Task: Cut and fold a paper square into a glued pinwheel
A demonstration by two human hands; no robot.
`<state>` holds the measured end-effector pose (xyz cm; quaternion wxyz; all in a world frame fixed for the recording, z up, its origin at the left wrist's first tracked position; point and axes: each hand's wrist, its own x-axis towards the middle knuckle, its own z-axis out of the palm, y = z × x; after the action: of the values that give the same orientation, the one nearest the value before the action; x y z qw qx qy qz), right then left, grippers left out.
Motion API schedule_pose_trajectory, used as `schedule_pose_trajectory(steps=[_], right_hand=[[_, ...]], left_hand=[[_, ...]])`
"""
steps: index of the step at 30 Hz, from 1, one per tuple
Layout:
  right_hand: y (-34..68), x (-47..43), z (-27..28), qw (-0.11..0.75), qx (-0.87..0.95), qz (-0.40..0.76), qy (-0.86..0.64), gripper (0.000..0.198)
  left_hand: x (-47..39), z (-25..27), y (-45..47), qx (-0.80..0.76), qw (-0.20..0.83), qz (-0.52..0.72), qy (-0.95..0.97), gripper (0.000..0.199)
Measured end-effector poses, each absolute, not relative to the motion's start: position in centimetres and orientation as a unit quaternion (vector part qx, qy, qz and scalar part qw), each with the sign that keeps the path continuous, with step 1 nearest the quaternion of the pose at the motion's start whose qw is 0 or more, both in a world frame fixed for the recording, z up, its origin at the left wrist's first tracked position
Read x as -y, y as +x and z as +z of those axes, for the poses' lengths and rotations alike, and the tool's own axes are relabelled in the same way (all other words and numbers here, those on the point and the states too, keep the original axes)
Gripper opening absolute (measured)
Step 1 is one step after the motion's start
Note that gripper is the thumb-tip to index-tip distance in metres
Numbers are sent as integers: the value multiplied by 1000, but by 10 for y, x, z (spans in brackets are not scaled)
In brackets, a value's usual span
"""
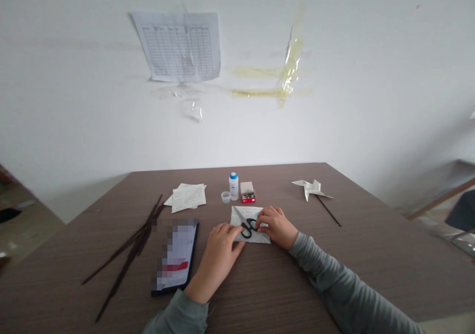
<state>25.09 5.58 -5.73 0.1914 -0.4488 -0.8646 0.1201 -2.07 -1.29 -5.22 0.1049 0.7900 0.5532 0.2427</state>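
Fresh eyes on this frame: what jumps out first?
The left hand and right hand are at black-handled scissors on a printed sheet, near mid-picture. Next, a white pinwheel at right on the table, then yellowish tape on the wall above.

No writing can be read: the print is too small on the paper sheet (254, 212) between left hand (222, 240) and right hand (277, 226), the bottle (233, 188) beyond them and the wall chart (178, 47) above; the phone screen (181, 247) to their left is pixelated.
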Motion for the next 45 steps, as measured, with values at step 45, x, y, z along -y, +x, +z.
schedule_pose_trajectory(steps=[45], right_hand=[[262, -57, -57, 176, 835, 199, -482, 51]], left_hand=[[-30, 17, -76, -628, 28, 125, 768, 26]])
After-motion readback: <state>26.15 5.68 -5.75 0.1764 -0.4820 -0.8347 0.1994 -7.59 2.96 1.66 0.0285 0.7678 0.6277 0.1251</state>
